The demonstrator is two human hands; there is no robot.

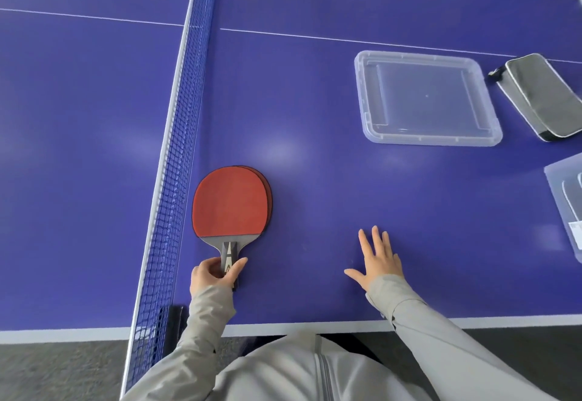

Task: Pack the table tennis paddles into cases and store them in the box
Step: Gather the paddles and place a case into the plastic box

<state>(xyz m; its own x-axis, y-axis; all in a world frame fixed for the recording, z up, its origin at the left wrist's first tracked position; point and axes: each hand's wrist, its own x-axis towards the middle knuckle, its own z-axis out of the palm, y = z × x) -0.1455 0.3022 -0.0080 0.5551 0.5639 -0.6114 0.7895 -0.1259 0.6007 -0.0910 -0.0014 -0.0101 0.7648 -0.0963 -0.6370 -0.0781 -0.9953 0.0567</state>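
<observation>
Head view. Grey zip jacket (315, 372) fills the bottom edge, nearest the lens; both sleeves reach fwd over the near white border of the blue table (315, 180).

Left hand (211, 276): grip closed on the handle of the top paddle (228, 200), thumb on one side, fingers on the other. Red rubber faces up; blade lies flat on the table just beside the net (176, 164), which runs away from the viewer on the left. A second paddle (268, 199) lies directly under the first, stacked w/ only its dark rim and a sliver of red showing along the right edge.

Right hand (378, 259): open, fingers spread, palm down on or just over the table surface (contact cannot be told), holding nothing, well apart from the paddles.

Far right: clear plastic lid (365, 98) lies flat on the table, beyond the right hand. Just beside it, further right, a grey zip case (535, 95) w/ pale piping lies flat, angled, zip state not readable. At the right frame edge, nearer than the case, part of a clear plastic box (554, 180) is cut off by the frame; a pale item sits inside, too cropped to identify.

White centre line (346, 40) crosses the table beyond the lid.
</observation>
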